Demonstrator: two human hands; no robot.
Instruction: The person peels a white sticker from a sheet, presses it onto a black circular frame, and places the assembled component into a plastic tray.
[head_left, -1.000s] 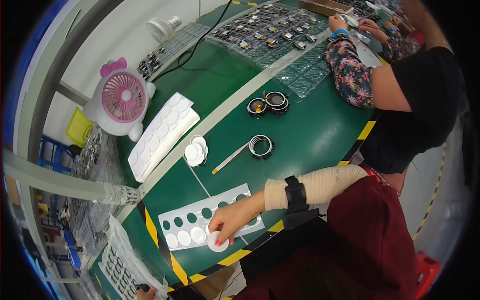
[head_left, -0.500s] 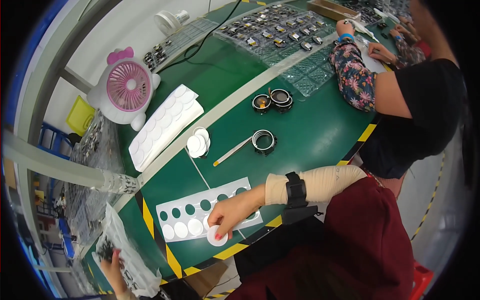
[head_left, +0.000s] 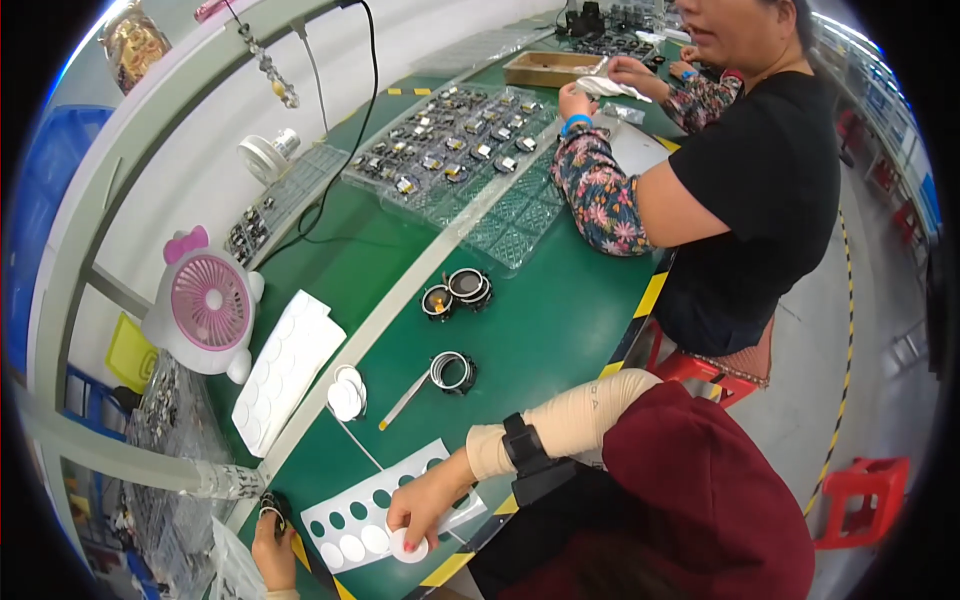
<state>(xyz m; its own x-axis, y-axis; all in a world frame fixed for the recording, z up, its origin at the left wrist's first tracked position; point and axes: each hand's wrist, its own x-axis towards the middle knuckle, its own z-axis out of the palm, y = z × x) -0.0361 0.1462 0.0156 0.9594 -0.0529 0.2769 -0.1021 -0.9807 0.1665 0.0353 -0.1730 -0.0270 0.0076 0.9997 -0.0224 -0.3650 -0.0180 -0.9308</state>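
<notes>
My right hand (head_left: 424,508) pinches a white round sticker (head_left: 408,546) at the near edge of a white sticker sheet (head_left: 363,527). One row of the sheet has round holes with green showing through; the other row still carries white discs. At the table's left corner, my left hand (head_left: 273,555) grips a small dark ring-shaped part (head_left: 272,507), partly covered by the fingers. Beyond the sheet a black ring-shaped housing (head_left: 453,372) stands on the green table, with a thin yellow-tipped tool (head_left: 405,402) against it. A small pile of white discs (head_left: 347,393) lies left of that tool.
Two joined round housings (head_left: 456,293) sit farther back. A folded sheet of white discs (head_left: 287,370) and a pink-and-white fan (head_left: 212,300) are at left. Clear trays of parts (head_left: 455,145) lie beyond the pale rail (head_left: 400,285). A co-worker (head_left: 740,190) sits at right, near a red stool (head_left: 865,500).
My left hand has come up from beside the plastic bag to the table corner, with the dark part now plainly visible. My right hand keeps the sticker pinched. The view has swung right.
</notes>
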